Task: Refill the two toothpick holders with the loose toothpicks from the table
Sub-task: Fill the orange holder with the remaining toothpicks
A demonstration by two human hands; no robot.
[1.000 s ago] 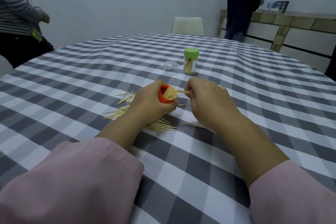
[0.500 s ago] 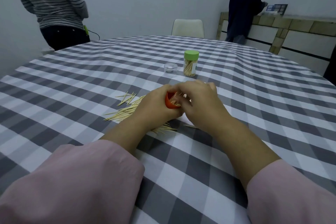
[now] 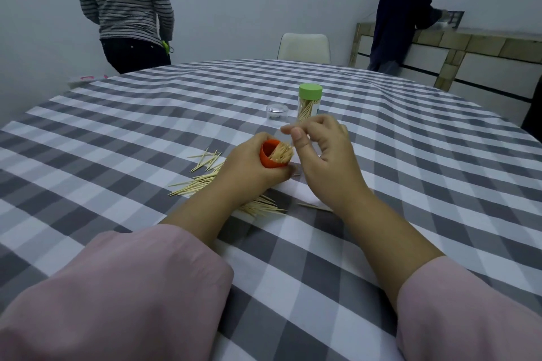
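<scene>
The left hand (image 3: pixel 252 167) grips a small orange plastic toothpick holder (image 3: pixel 271 157), tilted and crowded with toothpicks, just above the grey-and-white checked tablecloth (image 3: pixel 410 173). The right hand (image 3: pixel 322 152) hovers just beside its mouth, thumb and forefinger pinched together (whether on a toothpick I cannot tell). Loose wooden toothpicks (image 3: pixel 199 182) lie scattered under and left of the left wrist, while a clear green-capped toothpick holder (image 3: pixel 309 102) stands upright farther back beside a small clear plastic cap (image 3: pixel 277 112).
</scene>
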